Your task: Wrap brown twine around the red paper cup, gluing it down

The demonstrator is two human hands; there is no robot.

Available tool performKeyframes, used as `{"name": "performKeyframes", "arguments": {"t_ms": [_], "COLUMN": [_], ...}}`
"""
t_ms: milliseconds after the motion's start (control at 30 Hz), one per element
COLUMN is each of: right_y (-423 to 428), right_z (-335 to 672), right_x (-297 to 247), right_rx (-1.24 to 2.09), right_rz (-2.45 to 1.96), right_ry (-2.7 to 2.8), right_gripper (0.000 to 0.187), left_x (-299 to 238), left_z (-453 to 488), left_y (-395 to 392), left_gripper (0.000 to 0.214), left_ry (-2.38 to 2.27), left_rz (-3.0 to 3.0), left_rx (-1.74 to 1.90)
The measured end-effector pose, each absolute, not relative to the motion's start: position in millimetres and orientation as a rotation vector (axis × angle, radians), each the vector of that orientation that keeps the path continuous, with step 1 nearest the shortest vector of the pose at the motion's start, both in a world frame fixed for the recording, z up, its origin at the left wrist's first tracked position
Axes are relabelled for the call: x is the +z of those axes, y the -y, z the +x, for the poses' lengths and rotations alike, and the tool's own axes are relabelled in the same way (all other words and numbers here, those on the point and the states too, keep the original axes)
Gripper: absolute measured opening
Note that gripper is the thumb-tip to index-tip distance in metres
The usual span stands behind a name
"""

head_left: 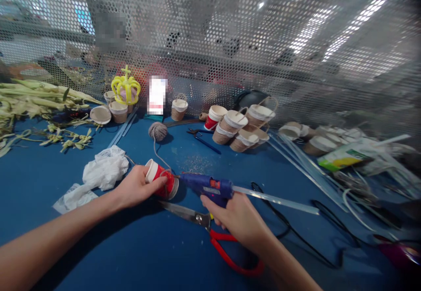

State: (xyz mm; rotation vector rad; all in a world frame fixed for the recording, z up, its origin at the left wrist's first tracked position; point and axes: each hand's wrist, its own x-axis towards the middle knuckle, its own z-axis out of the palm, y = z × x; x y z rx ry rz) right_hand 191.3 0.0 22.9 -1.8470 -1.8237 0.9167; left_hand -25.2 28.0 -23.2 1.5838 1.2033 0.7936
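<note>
Tilted on its side, a red and white paper cup (168,181) is held in my left hand (137,186), fingers wrapped round it. Grey-brown cord runs from a ball of yarn (158,131) down to the cup and lies against its side. My right hand (235,214) grips a blue hot glue gun (210,186), its nozzle pointing left, touching or very close to the cup's base end. A long clear glue stick (276,201) sticks out of the gun's back. Under the gun and my right hand lie scissors (187,213) with red handles, partly hidden.
Crumpled white tissue (105,168) lies at left. Several cord-wrapped cups (245,139), pliers (205,141) and a yellow crown (126,90) stand or lie farther back. Loose glue sticks (305,172) and a black cable (276,214) are at right. A perforated metal screen (197,32) closes the back.
</note>
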Motion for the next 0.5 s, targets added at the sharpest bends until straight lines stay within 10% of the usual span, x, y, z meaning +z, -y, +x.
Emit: {"name": "performKeyframes", "arguments": {"t_ms": [500], "right_y": [0.1], "right_z": [190.2], "right_x": [27.3], "right_rx": [1.116], "right_rz": [-1.852], "right_ry": [1.749], "right_gripper": [0.023], "left_x": [-20.6], "left_z": [-25.4], "left_y": [-29.2], "left_gripper": [0.032], "left_ry": [-1.192], "left_rz": [1.538], "left_rx": [0.798]}}
